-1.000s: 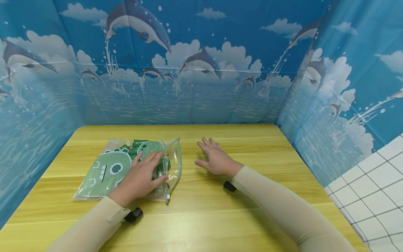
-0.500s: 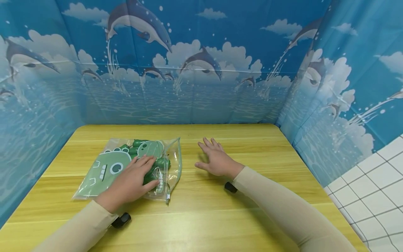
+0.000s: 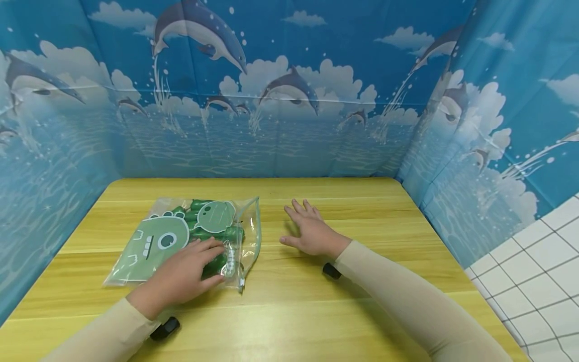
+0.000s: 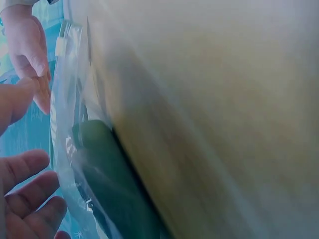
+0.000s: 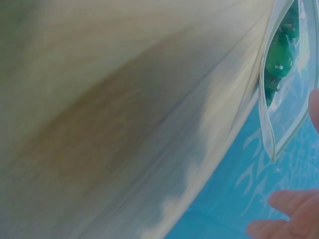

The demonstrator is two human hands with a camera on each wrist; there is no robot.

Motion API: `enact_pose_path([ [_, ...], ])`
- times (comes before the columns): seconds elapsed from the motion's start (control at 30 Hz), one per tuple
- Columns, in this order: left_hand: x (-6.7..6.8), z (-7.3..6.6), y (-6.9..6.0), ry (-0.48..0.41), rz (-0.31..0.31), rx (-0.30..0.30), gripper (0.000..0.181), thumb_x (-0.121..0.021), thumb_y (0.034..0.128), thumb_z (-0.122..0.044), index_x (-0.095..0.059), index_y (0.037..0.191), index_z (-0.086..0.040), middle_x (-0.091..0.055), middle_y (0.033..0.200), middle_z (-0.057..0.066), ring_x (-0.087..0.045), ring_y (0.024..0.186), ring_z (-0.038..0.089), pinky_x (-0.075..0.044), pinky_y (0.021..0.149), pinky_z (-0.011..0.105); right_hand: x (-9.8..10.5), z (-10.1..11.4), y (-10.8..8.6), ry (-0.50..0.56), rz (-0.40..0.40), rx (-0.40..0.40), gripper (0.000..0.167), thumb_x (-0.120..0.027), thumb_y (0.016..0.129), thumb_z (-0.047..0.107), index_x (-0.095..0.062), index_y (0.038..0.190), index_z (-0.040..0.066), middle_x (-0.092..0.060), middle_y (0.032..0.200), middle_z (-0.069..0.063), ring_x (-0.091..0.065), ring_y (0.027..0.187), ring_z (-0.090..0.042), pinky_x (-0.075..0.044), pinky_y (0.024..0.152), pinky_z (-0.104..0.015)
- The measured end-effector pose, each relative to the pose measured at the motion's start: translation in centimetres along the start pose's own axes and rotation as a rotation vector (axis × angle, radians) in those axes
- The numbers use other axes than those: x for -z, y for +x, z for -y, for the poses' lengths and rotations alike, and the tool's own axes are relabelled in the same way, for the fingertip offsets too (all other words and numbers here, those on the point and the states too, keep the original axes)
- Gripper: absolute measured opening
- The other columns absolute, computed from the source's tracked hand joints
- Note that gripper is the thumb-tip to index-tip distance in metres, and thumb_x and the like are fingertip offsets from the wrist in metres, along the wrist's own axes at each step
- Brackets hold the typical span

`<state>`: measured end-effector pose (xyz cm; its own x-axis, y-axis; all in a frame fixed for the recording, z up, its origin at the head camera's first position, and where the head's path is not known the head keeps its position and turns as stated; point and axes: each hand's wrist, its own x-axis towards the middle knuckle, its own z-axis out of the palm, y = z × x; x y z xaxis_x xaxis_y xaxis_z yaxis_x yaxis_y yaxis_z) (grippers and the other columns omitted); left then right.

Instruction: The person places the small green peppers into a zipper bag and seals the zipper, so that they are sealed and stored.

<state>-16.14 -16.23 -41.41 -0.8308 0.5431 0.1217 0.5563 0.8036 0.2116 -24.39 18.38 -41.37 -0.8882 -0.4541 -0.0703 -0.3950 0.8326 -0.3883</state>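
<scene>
A clear slider zip bag (image 3: 135, 264) printed with green cartoon monsters lies flat on the left half of the table, its slider edge to the right. Through the plastic show several shiny green things (image 3: 232, 233), long or rounded; their kind is hard to tell. In the right wrist view the bag's mouth (image 5: 269, 134) gapes, with a round green thing (image 5: 280, 56) inside. My left hand (image 3: 185, 271) is over the bag's near part, fingers extended; whether it touches the plastic cannot be told. My right hand (image 3: 312, 231), fingers spread, is right of the bag and holds nothing.
The yellow wood-grain table (image 3: 289, 322) ends at a blue dolphin-print curtain (image 3: 289, 146) at the back and sides. White tiles (image 3: 538, 281) show beyond its right edge. A black wrist device (image 3: 165, 328) sits under my left cuff, another (image 3: 331, 271) under the right.
My left hand has slid left and toward me across the bag, uncovering more of the printed plastic and green contents. The bag and my right hand have stayed nearly still.
</scene>
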Motion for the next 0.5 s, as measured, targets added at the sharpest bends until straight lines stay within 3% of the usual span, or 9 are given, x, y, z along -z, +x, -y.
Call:
enact_pose_path([
  [0.5,-0.7,-1.2,-0.2,0.000,0.024,-0.044,0.068,-0.078,0.0924,-0.049,-0.063,0.146,-0.009,-0.054,0.158,0.008,-0.047,0.151,0.036,-0.038,0.125,0.055,-0.3,0.0,0.0,-0.006,0.003,0.002,0.093,-0.063,0.101,0.057,-0.019,0.170,0.014,0.000,0.178,-0.013,0.007,0.164,-0.041,0.000,0.132,-0.064],
])
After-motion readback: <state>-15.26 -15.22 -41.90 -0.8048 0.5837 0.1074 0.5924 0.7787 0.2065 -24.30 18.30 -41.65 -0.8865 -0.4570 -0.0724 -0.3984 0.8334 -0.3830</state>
